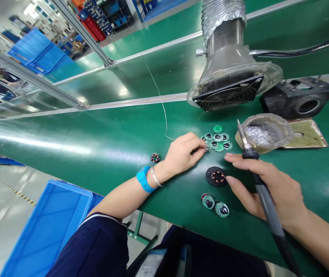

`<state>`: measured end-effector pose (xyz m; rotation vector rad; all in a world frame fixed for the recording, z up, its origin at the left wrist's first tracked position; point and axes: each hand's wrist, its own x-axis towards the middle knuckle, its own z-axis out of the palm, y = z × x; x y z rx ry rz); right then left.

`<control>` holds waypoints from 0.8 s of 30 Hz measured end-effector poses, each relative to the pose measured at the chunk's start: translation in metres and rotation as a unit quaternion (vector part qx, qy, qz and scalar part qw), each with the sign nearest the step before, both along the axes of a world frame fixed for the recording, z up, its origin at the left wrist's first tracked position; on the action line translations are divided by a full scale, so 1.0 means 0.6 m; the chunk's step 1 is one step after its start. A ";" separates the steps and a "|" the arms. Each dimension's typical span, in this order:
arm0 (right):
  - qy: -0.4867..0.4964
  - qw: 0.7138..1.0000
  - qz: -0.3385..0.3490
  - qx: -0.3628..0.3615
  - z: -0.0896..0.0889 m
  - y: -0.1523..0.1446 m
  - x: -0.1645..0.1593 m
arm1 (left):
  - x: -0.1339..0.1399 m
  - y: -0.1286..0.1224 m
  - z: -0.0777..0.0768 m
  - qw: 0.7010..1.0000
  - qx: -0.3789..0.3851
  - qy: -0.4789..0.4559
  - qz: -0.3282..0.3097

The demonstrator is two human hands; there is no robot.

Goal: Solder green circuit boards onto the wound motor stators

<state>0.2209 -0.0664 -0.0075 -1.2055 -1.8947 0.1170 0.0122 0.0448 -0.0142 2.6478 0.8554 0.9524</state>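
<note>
My left hand [183,152] is closed in a pinch at the near-left edge of a cluster of small round circuit boards [217,137]. A thin solder wire [165,115] runs down from the back to this hand; the fingers hide its end. In my right hand [277,188] a soldering iron [264,196] lies across the fingers, its tip pointing up and away. The right thumb and forefinger are spread beside a black disc [215,176], which carries a ring of copper coils. Closer to me lie two round parts with circuit boards [215,205]. A small copper-wound coil [155,157] sits left of my left wrist.
A fume extractor hood [228,84] hangs over the back of the green bench [109,142]. At the right stand a tub of silvery material [264,132], a sponge tray [309,132] and a black iron holder [299,98]. A blue crate [49,227] is below the left edge.
</note>
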 end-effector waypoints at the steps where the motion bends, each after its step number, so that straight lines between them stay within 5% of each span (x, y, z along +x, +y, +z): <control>1: -0.004 1.000 -0.017 0.006 0.001 -0.001 -0.004 | -0.004 -0.005 0.005 0.998 0.040 -0.019 -0.046; 5: 0.009 1.000 -0.027 0.000 0.003 -0.004 -0.021 | -0.012 -0.026 0.025 0.973 0.156 -0.041 -0.163; 9: 0.022 1.000 0.011 -0.003 0.002 -0.008 -0.026 | -0.008 -0.034 0.029 0.967 0.168 -0.026 -0.187; 14: -0.012 1.000 -0.018 -0.010 -0.005 -0.007 -0.016 | -0.007 -0.045 0.032 0.988 -0.060 -0.103 -0.102; 18: -0.032 0.999 -0.011 0.025 -0.004 0.002 -0.018 | -0.003 -0.063 0.049 0.946 -0.309 -0.064 -0.076; 24: -0.018 0.997 0.071 0.031 0.001 0.006 -0.016 | 0.007 -0.069 0.061 0.910 -0.410 -0.029 -0.054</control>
